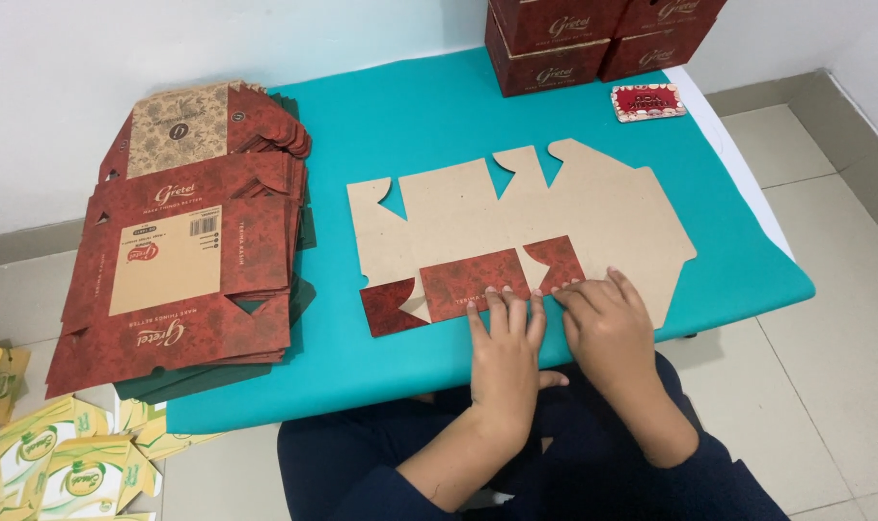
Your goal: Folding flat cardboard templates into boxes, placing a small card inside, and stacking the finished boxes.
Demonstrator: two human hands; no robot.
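From the head view, a flat brown box blank (516, 232) lies at the centre of the teal table (400, 125), its red flaps folded up at 6 o'clock. The left hand (507, 352) and right hand (608, 333) press flat on that fold, fingers spread, gripping nothing. The card looks light, stiff and creasable, best held along the edges. A stack of red blanks (183, 260) sits at 9 o'clock.

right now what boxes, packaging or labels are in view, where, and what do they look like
Flat carton blank: table centre, brown inside up, red patterned flaps folded under left hand and right hand.
Stack of flat cartons: table's left, red with tan panels.
Assembled boxes: far edge, dark red.
Small card: beside them, red rectangle.
Yellow-green flat cartons: floor, lower left.
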